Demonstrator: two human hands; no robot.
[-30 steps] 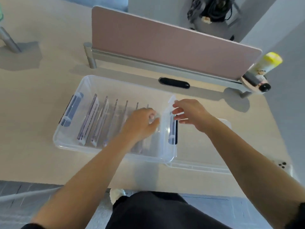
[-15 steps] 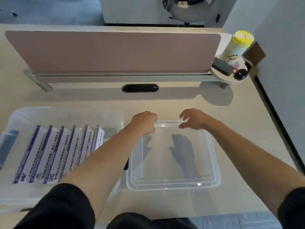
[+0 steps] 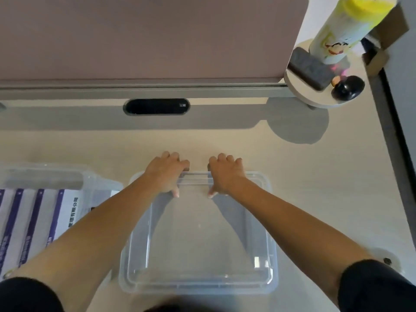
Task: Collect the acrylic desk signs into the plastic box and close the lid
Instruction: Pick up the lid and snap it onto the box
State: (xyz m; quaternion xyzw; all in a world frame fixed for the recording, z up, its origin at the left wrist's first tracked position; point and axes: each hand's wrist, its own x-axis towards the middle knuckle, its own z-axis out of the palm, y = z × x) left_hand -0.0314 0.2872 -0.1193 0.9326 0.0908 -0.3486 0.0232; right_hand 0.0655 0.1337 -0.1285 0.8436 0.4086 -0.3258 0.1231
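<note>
Left hand (image 3: 166, 174) and right hand (image 3: 226, 176) each curl over the far rim of clear rectangular plastic lid (image 3: 198, 287), gripping it. Lid lies flat on beige tabletop (image 3: 315, 188), long axis left-right.

The lid (image 3: 198, 239) in the middle is clear. The box (image 3: 45, 171) on the left is clear too. The signs (image 3: 42, 217) in it are white with purple stripes and dark writing. The desk (image 3: 304, 188) is light tan. The far screen (image 3: 146, 37) is dusty pink. The bottle (image 3: 344, 28) far right has a yellow top and a cartoon picture. The sleeves (image 3: 376, 289) are black.
</note>
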